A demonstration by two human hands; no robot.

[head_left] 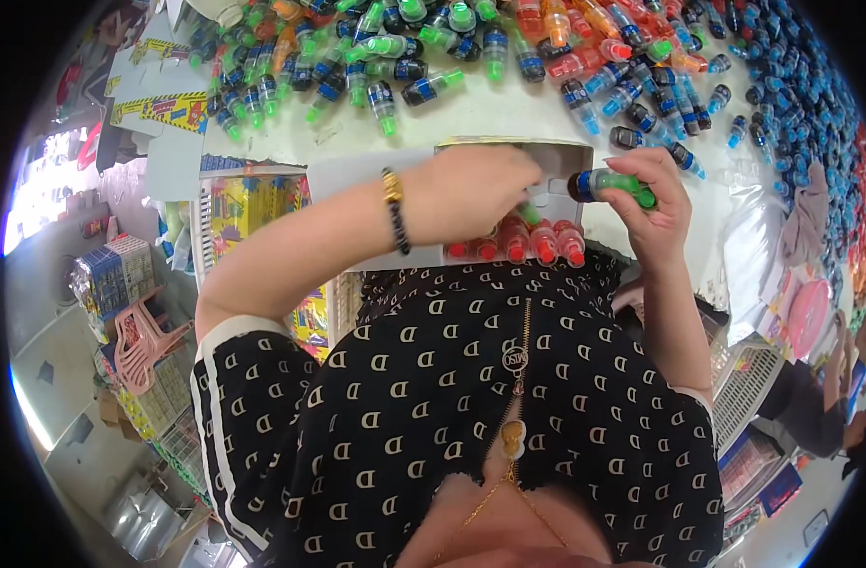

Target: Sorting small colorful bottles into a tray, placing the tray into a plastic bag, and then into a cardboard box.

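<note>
An open white box (567,159) lies in front of me at the table's near edge. Along its near side stands a row of several small bottles with red tops (545,244). My left hand (480,192) reaches into the box with curled fingers. A small green-topped bottle (529,212) peeks out beneath them, and most of it is hidden by the hand. To the right of the box, my right hand (655,199) grips another small green bottle (608,183), held nearly level, its dark end pointing left toward the box.
Piles of loose bottles cover the far table: green-topped ones (386,109) on the left, red and orange ones (565,62) mid-right, blue ones (802,123) far right. Printed yellow cards (173,109) lie far left. Under the table's left side sits a white basket of yellow packages (239,213).
</note>
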